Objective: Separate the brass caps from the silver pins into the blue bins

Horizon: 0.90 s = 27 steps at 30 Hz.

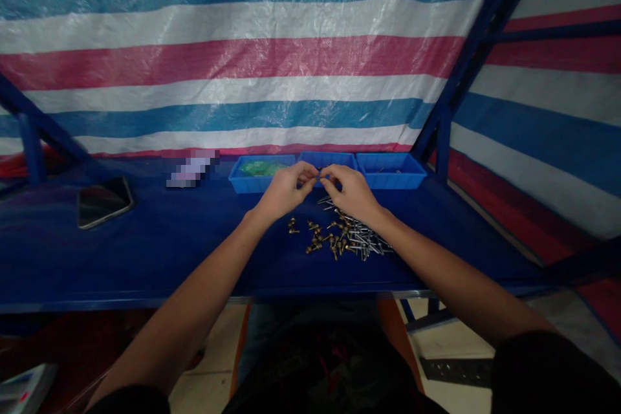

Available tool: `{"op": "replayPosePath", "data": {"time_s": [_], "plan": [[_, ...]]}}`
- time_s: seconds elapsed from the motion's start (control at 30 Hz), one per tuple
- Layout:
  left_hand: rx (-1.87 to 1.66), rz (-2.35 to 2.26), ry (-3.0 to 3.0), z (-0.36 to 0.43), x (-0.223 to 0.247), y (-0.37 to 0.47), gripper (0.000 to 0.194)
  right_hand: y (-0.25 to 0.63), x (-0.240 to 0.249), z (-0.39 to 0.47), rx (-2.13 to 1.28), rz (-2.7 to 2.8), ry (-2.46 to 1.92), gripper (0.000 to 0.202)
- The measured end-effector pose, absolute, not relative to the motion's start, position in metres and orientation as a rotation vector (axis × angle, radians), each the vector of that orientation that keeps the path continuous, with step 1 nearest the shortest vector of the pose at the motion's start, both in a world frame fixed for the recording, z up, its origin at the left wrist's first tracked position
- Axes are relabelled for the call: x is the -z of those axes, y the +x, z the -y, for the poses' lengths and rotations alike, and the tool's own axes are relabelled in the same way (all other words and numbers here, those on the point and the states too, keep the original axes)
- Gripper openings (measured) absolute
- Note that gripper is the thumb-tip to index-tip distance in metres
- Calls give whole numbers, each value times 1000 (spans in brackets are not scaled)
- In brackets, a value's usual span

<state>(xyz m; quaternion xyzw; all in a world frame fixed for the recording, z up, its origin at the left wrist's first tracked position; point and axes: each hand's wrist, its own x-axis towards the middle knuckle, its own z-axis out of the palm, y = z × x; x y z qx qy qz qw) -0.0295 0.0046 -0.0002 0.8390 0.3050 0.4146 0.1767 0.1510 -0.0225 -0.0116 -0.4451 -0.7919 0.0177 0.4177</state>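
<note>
My left hand [290, 186] and my right hand [350, 189] meet fingertip to fingertip in front of the middle blue bin [327, 158]. Both pinch closed around something small and dark, too tiny to make out. Below them on the blue table lies a heap of silver screws or nails [366, 240], partly under my right wrist. Against its left side are brass-coloured screw-like pieces [334, 242], with a few more [292, 226] lying apart. The left blue bin [242, 185] holds green, see-through material [259, 169]. A few small pieces lie in the right blue bin [392, 180].
The blue table [194, 259] runs across the view, with its front edge near my lap. A dark phone [105, 202] and a blurred-out flat item [191, 169] lie on the left. Blue metal posts [442, 142] and a striped tarp [233, 58] stand behind.
</note>
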Motion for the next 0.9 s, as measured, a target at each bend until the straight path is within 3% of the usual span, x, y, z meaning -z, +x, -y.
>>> {"op": "replayPosePath", "data": {"time_s": [0.4, 0.9], "plan": [[-1167, -812, 2080, -2, 1, -24, 23, 151, 2, 27, -43, 1973, -1158, 17], [-1152, -863, 2224, 4, -1, -20, 25, 154, 1, 30, -3, 1997, -1171, 22]]}}
